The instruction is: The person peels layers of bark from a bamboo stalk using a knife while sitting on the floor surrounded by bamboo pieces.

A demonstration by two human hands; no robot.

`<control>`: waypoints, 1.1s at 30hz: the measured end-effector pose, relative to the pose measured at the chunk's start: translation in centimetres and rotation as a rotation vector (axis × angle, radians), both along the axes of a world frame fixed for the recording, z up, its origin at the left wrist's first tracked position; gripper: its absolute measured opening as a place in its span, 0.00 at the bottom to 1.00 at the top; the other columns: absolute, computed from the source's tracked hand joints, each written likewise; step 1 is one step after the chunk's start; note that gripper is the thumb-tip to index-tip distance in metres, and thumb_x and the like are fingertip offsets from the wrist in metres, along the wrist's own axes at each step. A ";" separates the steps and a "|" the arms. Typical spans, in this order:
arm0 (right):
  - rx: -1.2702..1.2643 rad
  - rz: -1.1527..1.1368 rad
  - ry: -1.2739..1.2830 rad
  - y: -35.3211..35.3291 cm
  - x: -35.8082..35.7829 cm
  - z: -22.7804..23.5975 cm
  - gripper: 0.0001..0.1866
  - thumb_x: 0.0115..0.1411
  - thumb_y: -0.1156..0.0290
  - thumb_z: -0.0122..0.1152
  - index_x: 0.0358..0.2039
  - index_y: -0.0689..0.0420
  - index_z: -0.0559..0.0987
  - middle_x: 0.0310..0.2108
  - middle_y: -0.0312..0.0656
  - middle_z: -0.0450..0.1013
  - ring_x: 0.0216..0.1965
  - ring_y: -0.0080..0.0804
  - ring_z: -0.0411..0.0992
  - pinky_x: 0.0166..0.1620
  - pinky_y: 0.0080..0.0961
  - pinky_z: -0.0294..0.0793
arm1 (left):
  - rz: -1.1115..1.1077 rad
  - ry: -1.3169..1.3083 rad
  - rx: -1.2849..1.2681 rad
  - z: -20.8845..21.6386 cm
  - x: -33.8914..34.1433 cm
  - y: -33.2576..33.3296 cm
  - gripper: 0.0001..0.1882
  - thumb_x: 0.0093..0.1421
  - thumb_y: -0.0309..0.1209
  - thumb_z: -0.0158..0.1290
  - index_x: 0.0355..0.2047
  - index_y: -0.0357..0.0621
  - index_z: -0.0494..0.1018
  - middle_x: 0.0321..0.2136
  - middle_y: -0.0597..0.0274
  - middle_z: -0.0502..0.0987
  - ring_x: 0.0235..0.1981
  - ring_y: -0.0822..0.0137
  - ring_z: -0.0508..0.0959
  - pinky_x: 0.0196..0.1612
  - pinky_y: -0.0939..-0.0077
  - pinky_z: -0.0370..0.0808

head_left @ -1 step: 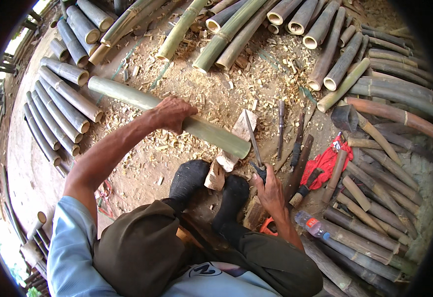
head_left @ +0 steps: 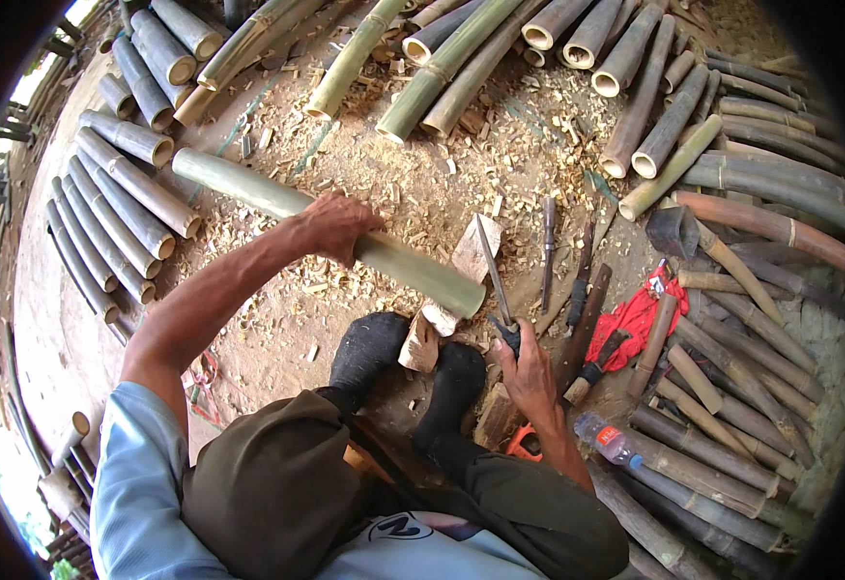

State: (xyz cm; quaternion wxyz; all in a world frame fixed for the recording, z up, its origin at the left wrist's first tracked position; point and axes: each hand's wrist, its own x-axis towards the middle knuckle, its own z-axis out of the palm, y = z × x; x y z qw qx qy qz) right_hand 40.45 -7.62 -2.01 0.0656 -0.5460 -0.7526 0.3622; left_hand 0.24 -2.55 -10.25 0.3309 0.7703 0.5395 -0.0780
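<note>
Looking pale green, the bamboo tube [head_left: 420,273] runs long and straight

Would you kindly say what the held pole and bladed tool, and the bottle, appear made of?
Pole: apparently bamboo, pale green and smooth, judging by its long, round form. Bladed tool: grey blade, probably steel, given its thin, straight shape. Bottle: likely glossy plastic, as it looks see-through.

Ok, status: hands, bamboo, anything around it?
Left hand gripping bamboo tube. Right hand holding knife. Tube slanted, near end rightward. Wood shavings strewn around.
</note>
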 end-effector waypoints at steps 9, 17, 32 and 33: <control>0.199 0.166 0.045 -0.1 -1.7 2.1 0.23 0.69 0.66 0.57 0.58 0.65 0.67 0.37 0.62 0.77 0.37 0.59 0.79 0.39 0.47 0.76 | 0.025 0.070 -0.017 -2.0 -0.7 -1.4 0.24 0.37 0.33 0.72 0.37 0.52 0.77 0.28 0.64 0.80 0.27 0.68 0.76 0.28 0.68 0.77; 0.073 0.250 -0.202 2.2 -1.7 0.2 0.15 0.68 0.63 0.58 0.41 0.63 0.68 0.30 0.59 0.77 0.32 0.62 0.77 0.32 0.49 0.75 | 0.077 0.051 0.158 -1.7 0.8 -1.9 0.18 0.41 0.31 0.67 0.34 0.52 0.76 0.28 0.64 0.81 0.25 0.66 0.79 0.28 0.66 0.80; 0.228 0.317 -0.061 2.7 -5.7 4.9 0.15 0.66 0.66 0.61 0.44 0.62 0.68 0.30 0.59 0.77 0.29 0.60 0.78 0.29 0.48 0.76 | 0.104 0.129 0.148 -1.0 0.4 -3.1 0.15 0.43 0.31 0.66 0.33 0.50 0.76 0.30 0.65 0.80 0.29 0.65 0.80 0.32 0.65 0.82; 0.279 0.290 0.027 2.3 -6.0 5.7 0.16 0.66 0.66 0.61 0.45 0.63 0.68 0.29 0.58 0.76 0.29 0.60 0.78 0.29 0.48 0.76 | 0.101 0.117 0.164 -1.0 0.2 -3.0 0.15 0.44 0.31 0.66 0.33 0.50 0.76 0.30 0.65 0.80 0.29 0.65 0.80 0.32 0.65 0.82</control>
